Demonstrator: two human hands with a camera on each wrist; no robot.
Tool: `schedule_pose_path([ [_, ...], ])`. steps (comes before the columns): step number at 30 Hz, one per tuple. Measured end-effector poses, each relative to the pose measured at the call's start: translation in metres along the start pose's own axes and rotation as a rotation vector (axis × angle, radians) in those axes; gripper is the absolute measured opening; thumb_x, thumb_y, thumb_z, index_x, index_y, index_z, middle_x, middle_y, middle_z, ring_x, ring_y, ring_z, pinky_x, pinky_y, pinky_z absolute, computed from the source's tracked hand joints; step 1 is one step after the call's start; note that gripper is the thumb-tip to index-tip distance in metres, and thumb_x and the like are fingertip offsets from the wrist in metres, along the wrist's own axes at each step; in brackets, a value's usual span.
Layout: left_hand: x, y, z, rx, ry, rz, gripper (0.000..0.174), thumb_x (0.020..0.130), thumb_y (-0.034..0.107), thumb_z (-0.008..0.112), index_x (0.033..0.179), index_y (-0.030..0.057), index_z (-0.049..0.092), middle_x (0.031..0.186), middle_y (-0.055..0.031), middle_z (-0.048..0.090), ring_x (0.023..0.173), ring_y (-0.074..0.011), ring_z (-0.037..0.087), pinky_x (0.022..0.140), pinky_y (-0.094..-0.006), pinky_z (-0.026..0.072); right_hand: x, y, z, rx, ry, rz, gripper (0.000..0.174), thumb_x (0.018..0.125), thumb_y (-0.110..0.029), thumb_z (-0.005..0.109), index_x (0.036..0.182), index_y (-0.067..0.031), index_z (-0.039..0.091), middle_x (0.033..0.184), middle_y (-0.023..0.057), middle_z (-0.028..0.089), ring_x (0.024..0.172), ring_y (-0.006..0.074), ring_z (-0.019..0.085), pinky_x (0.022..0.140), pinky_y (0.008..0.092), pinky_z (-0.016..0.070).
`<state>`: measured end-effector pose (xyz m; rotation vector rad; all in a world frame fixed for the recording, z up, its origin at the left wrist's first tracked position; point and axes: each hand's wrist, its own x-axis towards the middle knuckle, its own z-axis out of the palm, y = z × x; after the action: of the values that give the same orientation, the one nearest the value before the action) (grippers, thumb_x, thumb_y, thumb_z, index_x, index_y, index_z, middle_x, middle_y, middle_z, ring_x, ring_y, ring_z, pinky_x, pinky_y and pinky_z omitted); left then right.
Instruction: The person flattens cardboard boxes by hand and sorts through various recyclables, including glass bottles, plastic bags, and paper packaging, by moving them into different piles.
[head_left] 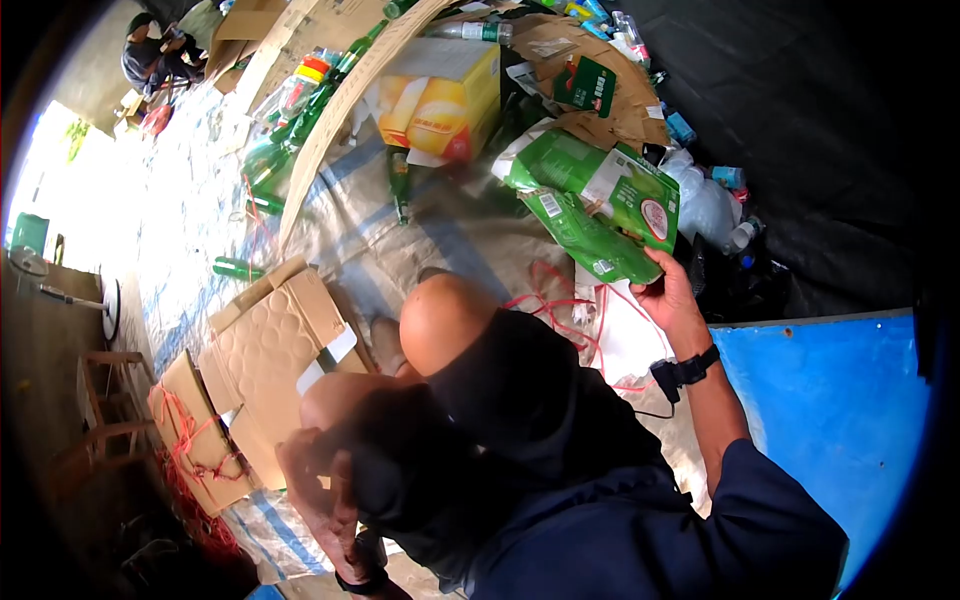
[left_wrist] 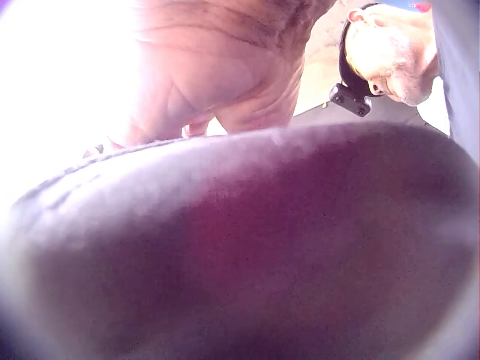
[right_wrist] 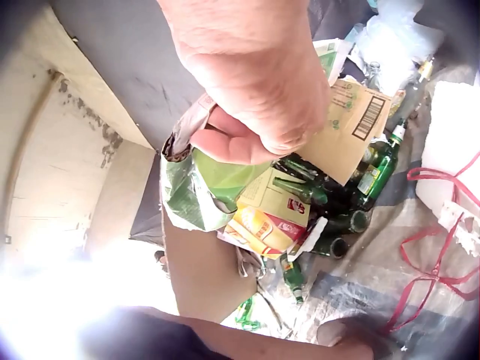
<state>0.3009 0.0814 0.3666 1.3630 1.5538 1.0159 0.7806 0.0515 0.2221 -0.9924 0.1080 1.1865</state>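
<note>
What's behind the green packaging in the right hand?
In the right wrist view, part of a yellow box shows past its edge, with green bottles nearby. Whatever the green packaging and right hand cover cannot be seen.

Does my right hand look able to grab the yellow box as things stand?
Probably not directly: the right hand grips the green packaging, which in the head view lies between it and the yellow box.

Two hands, one right hand [head_left: 670, 293] and one left hand [head_left: 325, 490], two wrist straps [head_left: 686, 373], one green printed package [head_left: 630, 200], one yellow carton [head_left: 440, 115], one seated person [head_left: 150, 55]; several green bottles [head_left: 400, 185], too bunched to count.
</note>
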Motion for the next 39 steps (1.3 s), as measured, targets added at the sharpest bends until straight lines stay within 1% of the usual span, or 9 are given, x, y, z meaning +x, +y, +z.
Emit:
schedule_pose_path([
  [12, 0.015, -0.007, -0.015, 0.167, -0.090, 0.089, 0.033, 0.090, 0.024, 0.076, 0.108, 0.0040, 0.058, 0.086, 0.0036, 0.040, 0.078, -0.0082, 0.037, 0.074, -0.0204, 0.0307, -0.094, 0.012, 0.067, -0.015, 0.111, 0.034, 0.026, 0.093, -0.015, 0.067, 0.116, -0.0052, 0.060, 0.096, 0.0046, 0.068, 0.075, 0.0135, 0.063, 0.052, 0.0250, 0.0467],
  [16, 0.018, 0.003, -0.013, 0.110, -0.097, 0.106, 0.034, 0.092, 0.027, 0.074, 0.109, 0.0015, 0.060, 0.086, 0.0026, 0.045, 0.080, -0.0086, 0.043, 0.075, -0.0218, 0.0350, -0.117, 0.012, 0.084, -0.069, -0.035, 0.032, 0.034, 0.094, -0.016, 0.064, 0.124, -0.0010, 0.059, 0.116, 0.0120, 0.069, 0.097, 0.0224, 0.071, 0.076, 0.0334, 0.0596],
  [19, 0.020, 0.009, -0.014, 0.008, -0.117, 0.108, 0.046, 0.091, 0.036, 0.075, 0.114, -0.0009, 0.060, 0.100, -0.0030, 0.059, 0.088, -0.0114, 0.054, 0.082, -0.0251, 0.0423, -0.125, 0.012, 0.090, -0.091, -0.159, 0.001, 0.043, 0.094, -0.016, 0.064, 0.132, 0.0016, 0.055, 0.123, 0.0169, 0.066, 0.107, 0.0270, 0.068, 0.100, 0.0412, 0.0524],
  [22, 0.018, 0.024, -0.011, -0.285, -0.281, 0.036, 0.068, 0.086, 0.046, 0.077, 0.130, -0.0023, 0.057, 0.124, -0.0120, 0.063, 0.106, -0.0185, 0.062, 0.096, -0.0328, 0.0470, -0.139, 0.009, 0.096, -0.199, -0.265, -0.080, 0.046, 0.099, -0.019, 0.057, 0.140, 0.0011, 0.051, 0.127, 0.0156, 0.065, 0.110, 0.0257, 0.067, 0.097, 0.0403, 0.0548],
  [28, 0.000, 0.037, 0.028, -0.681, -0.480, 0.144, 0.098, 0.081, 0.030, 0.086, 0.153, -0.0002, 0.026, 0.147, -0.0179, 0.045, 0.130, -0.0286, 0.052, 0.108, -0.0429, 0.0427, -0.166, 0.032, 0.139, -0.278, -0.359, -0.139, 0.046, 0.105, -0.025, 0.048, 0.143, 0.0023, 0.048, 0.138, 0.0168, 0.059, 0.121, 0.0252, 0.061, 0.105, 0.0378, 0.0479],
  [30, -0.006, 0.041, 0.038, -0.971, -0.427, 0.158, 0.083, 0.084, 0.019, 0.084, 0.146, -0.0012, 0.034, 0.136, -0.0133, 0.054, 0.125, -0.0215, 0.054, 0.108, -0.0382, 0.0425, -0.174, 0.048, 0.167, -0.484, -0.523, -0.233, 0.046, 0.106, -0.025, 0.046, 0.142, 0.0029, 0.048, 0.139, 0.0160, 0.057, 0.122, 0.0241, 0.060, 0.105, 0.0367, 0.0474],
  [32, -0.005, 0.042, 0.021, -0.733, -0.266, 0.293, 0.067, 0.087, 0.011, 0.080, 0.141, -0.0020, 0.042, 0.126, -0.0090, 0.061, 0.118, -0.0173, 0.057, 0.102, -0.0342, 0.0459, -0.178, 0.067, 0.197, -0.685, -0.680, -0.339, 0.046, 0.106, -0.025, 0.045, 0.142, 0.0035, 0.048, 0.141, 0.0153, 0.056, 0.122, 0.0230, 0.059, 0.104, 0.0355, 0.0468],
  [36, -0.015, 0.033, 0.009, -1.133, 0.017, -0.134, 0.030, 0.093, 0.009, 0.073, 0.121, 0.0015, 0.063, 0.106, -0.0047, 0.069, 0.093, -0.0104, 0.064, 0.079, -0.0259, 0.0516, -0.183, 0.095, 0.235, -0.786, -0.750, -0.232, 0.062, 0.097, -0.029, 0.055, 0.144, 0.0090, 0.041, 0.140, 0.0217, 0.054, 0.126, 0.0284, 0.057, 0.109, 0.0430, 0.0437],
  [39, -0.017, 0.007, -0.015, -1.232, 0.147, -0.099, 0.022, 0.095, 0.014, 0.070, 0.114, 0.0042, 0.065, 0.099, -0.0032, 0.069, 0.088, -0.0130, 0.065, 0.078, -0.0303, 0.0523, -0.171, 0.102, 0.232, -0.974, -0.852, -0.184, 0.070, 0.093, -0.035, 0.062, 0.142, 0.0102, 0.042, 0.140, 0.0227, 0.054, 0.127, 0.0287, 0.057, 0.107, 0.0406, 0.0448],
])
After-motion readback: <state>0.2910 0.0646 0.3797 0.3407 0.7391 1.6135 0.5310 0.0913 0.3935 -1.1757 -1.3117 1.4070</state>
